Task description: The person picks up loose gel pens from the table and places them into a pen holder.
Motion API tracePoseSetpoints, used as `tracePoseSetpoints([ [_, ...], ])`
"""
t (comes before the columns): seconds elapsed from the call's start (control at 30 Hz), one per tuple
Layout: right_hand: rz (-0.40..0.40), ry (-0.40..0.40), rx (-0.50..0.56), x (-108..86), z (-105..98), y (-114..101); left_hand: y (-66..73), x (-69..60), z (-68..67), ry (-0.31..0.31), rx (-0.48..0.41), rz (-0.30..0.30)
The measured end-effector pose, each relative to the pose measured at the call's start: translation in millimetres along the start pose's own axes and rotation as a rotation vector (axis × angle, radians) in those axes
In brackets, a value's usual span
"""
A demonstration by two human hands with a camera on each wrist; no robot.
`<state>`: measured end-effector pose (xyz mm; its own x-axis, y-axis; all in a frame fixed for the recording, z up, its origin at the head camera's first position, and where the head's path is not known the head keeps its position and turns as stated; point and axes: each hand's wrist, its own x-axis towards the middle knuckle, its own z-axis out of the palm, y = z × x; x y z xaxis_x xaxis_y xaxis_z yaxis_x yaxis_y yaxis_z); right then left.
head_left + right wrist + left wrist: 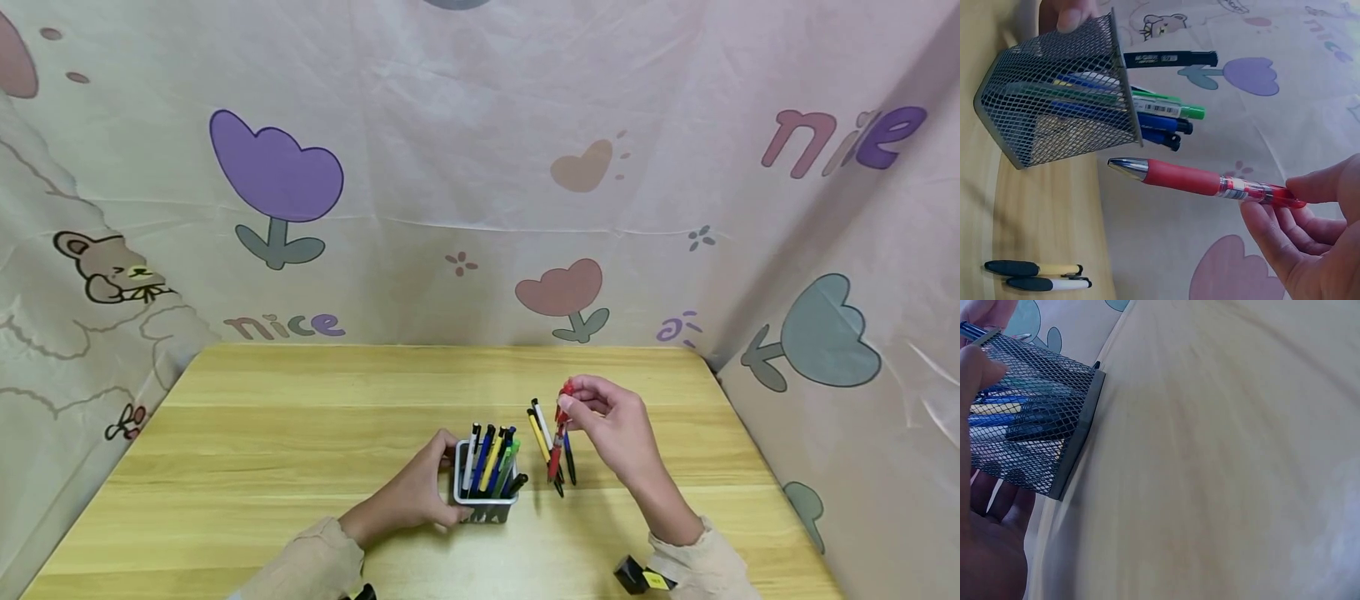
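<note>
My left hand (416, 492) grips a black mesh pen holder (486, 512) from its left side, thumb at the near wall. Several pens stand in it: white, blue, yellow, green (1192, 112) and a black one (1169, 59) leaning at the corner. Just right of the holder, my right hand (618, 425) pinches a red pen (1182, 177) by its top end, its metal tip pointing down and apart from the holder. Below the pen lie a yellow pen (537, 433), a white pen (543, 423) and a blue pen (568, 458) on the table.
The wooden table (300, 417) ends at a patterned cloth (420, 275) hung behind and along both sides. A black device with a yellow label (654, 579) sits at my right wrist, near the table's front.
</note>
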<state>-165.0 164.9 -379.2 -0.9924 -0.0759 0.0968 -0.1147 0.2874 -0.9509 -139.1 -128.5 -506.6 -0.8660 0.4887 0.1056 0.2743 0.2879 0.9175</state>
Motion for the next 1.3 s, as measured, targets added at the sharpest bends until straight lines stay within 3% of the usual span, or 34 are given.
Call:
tracePoseSetpoints([
  [0.27, -0.018, 0.009, 0.052, -5.1, -1, -8, -0.1, 0.4, -0.3, -0.006, -0.017, -0.007],
  [0.67, -0.175, 0.026, 0.154, -17.7, 8, -15, -0.3, 0.0, -0.3, -0.011, -0.027, -0.011],
  [1.3, -0.285, -0.059, 0.133, -25.3, 31, 12, 2.3, 0.3, 1.4, 0.000, 0.004, 0.009],
])
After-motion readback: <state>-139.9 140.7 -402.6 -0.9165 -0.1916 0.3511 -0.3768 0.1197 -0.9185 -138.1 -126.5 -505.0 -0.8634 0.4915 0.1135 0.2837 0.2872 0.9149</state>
